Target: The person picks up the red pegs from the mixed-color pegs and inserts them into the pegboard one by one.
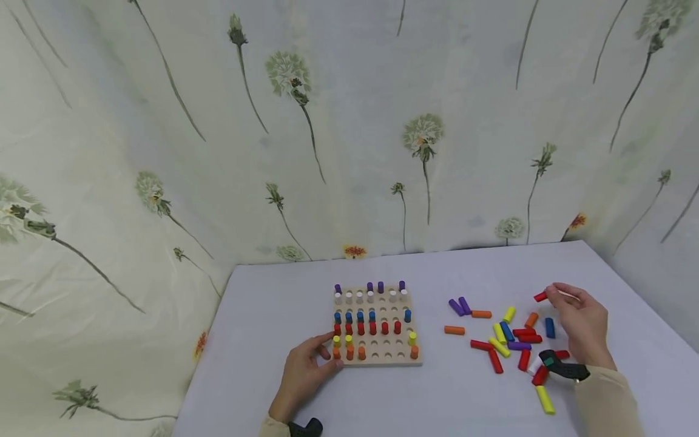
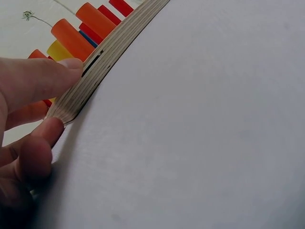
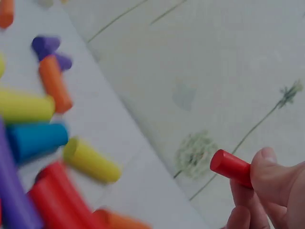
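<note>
A wooden pegboard (image 1: 384, 355) with colored pegs standing in rows lies on the table. My left hand (image 1: 307, 370) grips its front left corner; in the left wrist view the thumb (image 2: 71, 67) presses the board's layered edge (image 2: 102, 62) and the other fingers lie at its side. Over on the right, my right hand (image 1: 584, 321) pinches a red peg (image 1: 540, 296) between thumb and fingers, above the table. The right wrist view shows that red peg (image 3: 231, 167) sticking out past the fingertips.
Loose pegs in several colors lie scattered right of the board, among them an orange peg (image 1: 454, 330), a yellow peg (image 1: 545, 400) and a blue peg (image 1: 550, 328). Behind the white table (image 1: 306, 279) hangs a dandelion-patterned cloth (image 1: 349, 152).
</note>
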### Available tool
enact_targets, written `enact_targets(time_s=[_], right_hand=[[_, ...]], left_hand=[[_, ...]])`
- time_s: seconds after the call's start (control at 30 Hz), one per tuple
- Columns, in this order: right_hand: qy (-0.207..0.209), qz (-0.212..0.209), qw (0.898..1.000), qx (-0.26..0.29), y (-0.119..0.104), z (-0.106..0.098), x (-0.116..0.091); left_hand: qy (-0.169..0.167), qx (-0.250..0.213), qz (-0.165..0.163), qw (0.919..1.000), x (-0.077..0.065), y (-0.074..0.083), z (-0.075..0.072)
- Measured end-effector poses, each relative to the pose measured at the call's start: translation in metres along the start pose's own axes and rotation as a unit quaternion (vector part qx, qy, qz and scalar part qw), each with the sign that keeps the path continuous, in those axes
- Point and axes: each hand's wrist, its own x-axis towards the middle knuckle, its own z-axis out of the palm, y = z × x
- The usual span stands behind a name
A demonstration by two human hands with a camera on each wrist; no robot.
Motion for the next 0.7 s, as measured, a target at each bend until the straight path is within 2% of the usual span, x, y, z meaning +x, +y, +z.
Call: enact_targets(time_s=[0.07,0.13,0.23,0.3,0.4,0.53,0.6,0.7], right_hand=[[0.010,-0.003,1.000,0.023,-0.011,0.001,-0.009],[0.013,-0.024,0.999,0.031,-0.023,0.005,-0.019],[0.011,-0.091,0.996,0.007,-0.039,0.019,-0.037],[0.004,-0.147,0.989,-0.029,-0.045,0.031,-0.050],[-0.032,-0.236,0.967,-0.091,-0.051,0.059,-0.069],[-0.130,-0.314,0.930,-0.142,-0.047,0.096,-0.086],[-0.180,-0.325,0.915,-0.157,-0.042,0.111,-0.092],[-0.231,-0.324,0.901,-0.170,-0.032,0.129,-0.100]], left_hand=[[0.000,0.000,-0.002,1.0000,-0.001,-0.001,0.001],[0.001,0.001,-0.003,1.0000,-0.002,-0.001,0.001],[0.001,0.001,-0.001,1.0000,-0.002,-0.002,0.001],[0.000,0.001,0.001,1.0000,-0.001,-0.001,0.002],[0.003,0.003,0.002,1.0000,-0.002,0.000,-0.001],[0.002,0.003,0.003,1.0000,-0.001,0.001,-0.003],[-0.001,0.001,0.004,1.0000,-0.001,0.002,-0.003],[-0.006,0.004,0.003,1.0000,-0.002,0.002,-0.003]])
